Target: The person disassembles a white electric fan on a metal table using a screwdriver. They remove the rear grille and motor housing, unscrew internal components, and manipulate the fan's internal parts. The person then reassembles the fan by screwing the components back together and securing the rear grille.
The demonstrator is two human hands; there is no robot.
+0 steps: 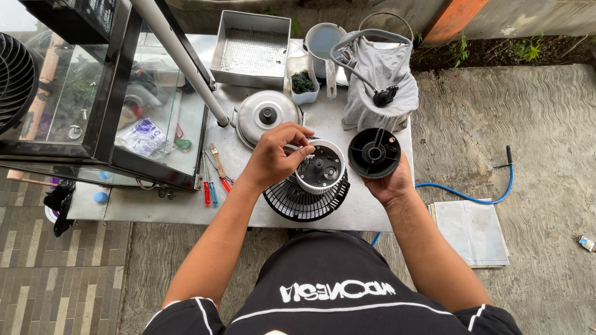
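steel pot lid | metal tray — screwdrivers | grey cloth | blue hose, possibly cable

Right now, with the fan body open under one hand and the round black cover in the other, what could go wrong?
1. The fan body sits at the table's front edge; pressing with the left hand might tip it off.
2. The right hand holds the black cover on its palm over that edge; it could slip to the concrete.

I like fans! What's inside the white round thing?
Inside the white housing sit dark motor parts with a middle shaft. The left hand covers its left edge, hiding anything there.
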